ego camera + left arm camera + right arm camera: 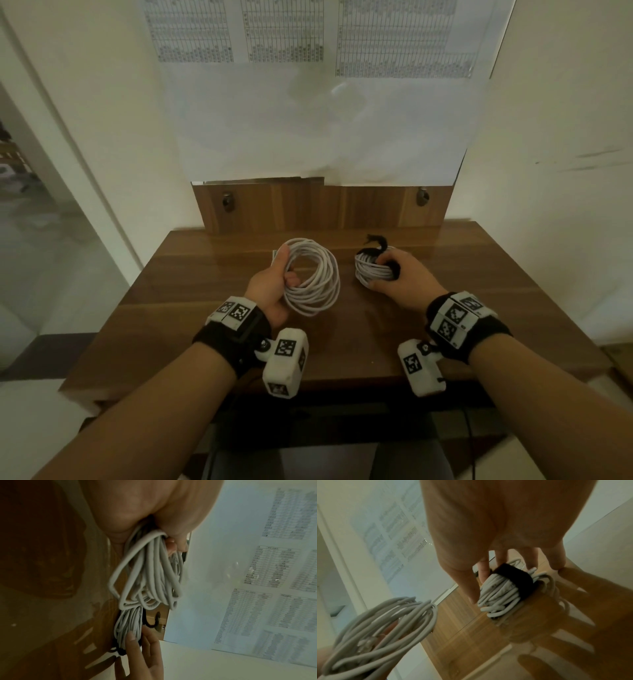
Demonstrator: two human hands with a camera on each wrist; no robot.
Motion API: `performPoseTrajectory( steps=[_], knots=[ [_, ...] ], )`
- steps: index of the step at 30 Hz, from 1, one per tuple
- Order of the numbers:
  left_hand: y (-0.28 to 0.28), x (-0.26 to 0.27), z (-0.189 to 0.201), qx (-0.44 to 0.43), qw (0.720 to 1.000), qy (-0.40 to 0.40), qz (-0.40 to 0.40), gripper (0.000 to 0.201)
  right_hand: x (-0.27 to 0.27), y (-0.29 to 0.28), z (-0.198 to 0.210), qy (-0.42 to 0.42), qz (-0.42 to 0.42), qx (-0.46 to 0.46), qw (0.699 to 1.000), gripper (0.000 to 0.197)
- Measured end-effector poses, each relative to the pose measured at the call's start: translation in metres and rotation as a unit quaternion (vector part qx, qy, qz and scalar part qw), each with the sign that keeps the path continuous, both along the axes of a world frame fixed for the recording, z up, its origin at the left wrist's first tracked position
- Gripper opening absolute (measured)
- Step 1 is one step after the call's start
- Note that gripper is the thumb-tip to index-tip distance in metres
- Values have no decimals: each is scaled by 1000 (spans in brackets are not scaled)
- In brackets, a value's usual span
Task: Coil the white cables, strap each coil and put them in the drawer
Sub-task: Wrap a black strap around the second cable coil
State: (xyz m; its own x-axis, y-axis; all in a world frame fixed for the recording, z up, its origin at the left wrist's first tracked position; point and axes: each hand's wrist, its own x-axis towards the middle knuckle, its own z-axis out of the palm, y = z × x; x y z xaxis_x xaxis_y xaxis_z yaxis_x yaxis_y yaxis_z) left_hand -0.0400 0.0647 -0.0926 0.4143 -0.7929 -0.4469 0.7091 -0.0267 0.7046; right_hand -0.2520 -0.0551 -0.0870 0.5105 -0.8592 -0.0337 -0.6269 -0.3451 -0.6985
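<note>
My left hand (274, 286) grips the left side of a loose, unstrapped coil of white cable (310, 306), thumb on top and fingers curled through the ring; the coil's far side hangs down over the wooden table (479, 308). The left wrist view shows its loops (150, 574) dangling from my palm. To the right, a smaller tight coil (371, 272) lies on the table, bound by a black strap (517, 578) whose loose tail (378, 240) sticks up. My right hand (407, 277) holds this coil from above, with the thumb on one side and the fingers on the other. No drawer shows clearly.
A wooden back panel with two metal hooks (227, 202) (423, 197) stands at the table's rear edge. Printed sheets (284, 31) hang on the wall above it. A doorway opens at the left. The table's front edge lies just past my wrists.
</note>
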Motion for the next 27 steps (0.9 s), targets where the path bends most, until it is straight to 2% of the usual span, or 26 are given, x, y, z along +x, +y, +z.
performPoseTrajectory(
  steps=[2, 5, 7, 11, 13, 15, 17, 20, 22, 24, 25, 27],
  knots=[
    [4, -2, 1, 4, 1000, 6, 10, 26, 3, 4, -1, -57, -16, 2, 998, 52],
    [13, -5, 1, 9, 999, 11, 39, 24, 12, 14, -5, -124, -45, 4, 991, 48],
    [20, -7, 3, 12, 999, 4, 51, 21, 18, 21, -8, -116, -68, -11, 991, 46],
    [36, -3, 2, 18, 997, 4, 69, 20, 26, 31, -8, -48, -106, 8, 993, 60],
    [45, 4, 0, 12, 997, 15, 77, 19, 27, 35, -6, -30, -117, -5, 993, 59],
    [52, 10, -4, 16, 996, 19, 82, 22, 29, 43, -3, -48, -109, -46, 992, 53],
    [59, 15, -7, 25, 995, 5, 92, 28, 39, 56, 1, -120, -93, -71, 986, 42],
    [63, 12, -7, 25, 994, -13, 103, 32, 62, 81, 9, -211, -57, -6, 976, 28],
    [65, 10, -8, 27, 994, -31, 103, 34, 77, 101, 15, -245, -25, 91, 965, 26],
    [70, 9, -9, 30, 994, -47, 90, 36, 88, 117, 17, -299, -7, 227, 927, 28],
    [75, 9, -7, 32, 994, -57, 87, 38, 91, 122, 18, -318, -3, 262, 911, 29],
    [85, 12, -6, 32, 993, -72, 91, 47, 95, 126, 16, -315, 11, 266, 911, 31]
  ],
)
